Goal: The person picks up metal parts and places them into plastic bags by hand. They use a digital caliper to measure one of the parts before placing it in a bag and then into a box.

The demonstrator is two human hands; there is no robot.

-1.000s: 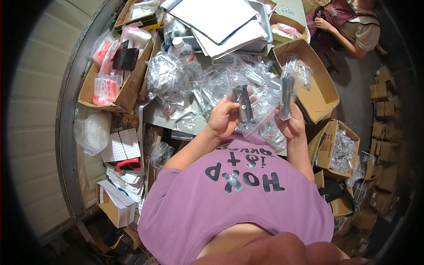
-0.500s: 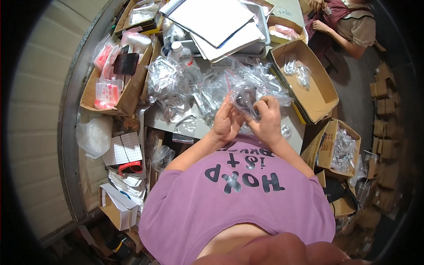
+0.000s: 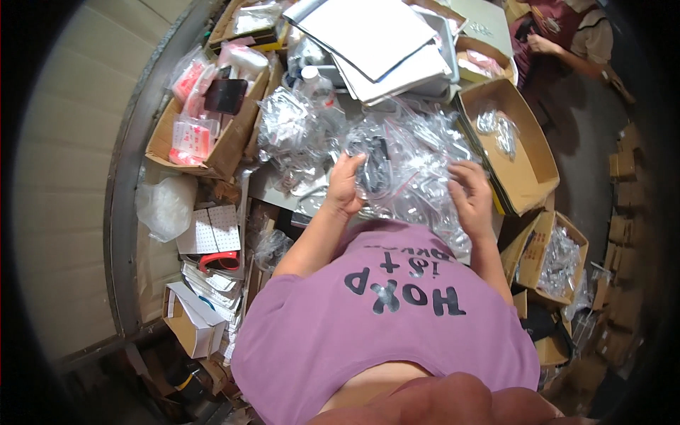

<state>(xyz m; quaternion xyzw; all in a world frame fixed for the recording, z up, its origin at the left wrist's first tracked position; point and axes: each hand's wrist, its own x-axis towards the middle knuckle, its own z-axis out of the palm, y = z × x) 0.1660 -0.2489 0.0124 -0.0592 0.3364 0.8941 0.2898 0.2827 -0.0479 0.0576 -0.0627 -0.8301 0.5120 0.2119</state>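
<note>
My left hand [image 3: 344,188] is closed on a clear plastic bag [image 3: 377,168], its thumb pressed on the near left side. Inside the bag is something dark, which looks like a coiled cable with a black block. To the right, my right hand [image 3: 470,197] is raised with its fingers apart and holds nothing. It hovers over the right edge of a loose heap of clear zip bags [image 3: 418,142] on the table. Another bunch of filled clear bags [image 3: 287,127] lies farther left.
A cardboard tray [image 3: 535,173] with a few bagged pieces stands right of the heap. At the left is a carton [image 3: 234,134] of pink-and-white packets with a dark phone [image 3: 225,96] on top. Behind are a white bottle [image 3: 312,81] and papers [image 3: 372,35]. Another person sits far right.
My hands were together at the bag; now the right hand has let go and moved right. The left keeps the bag, its dark contents showing more plainly. The whole view has shifted slightly.
</note>
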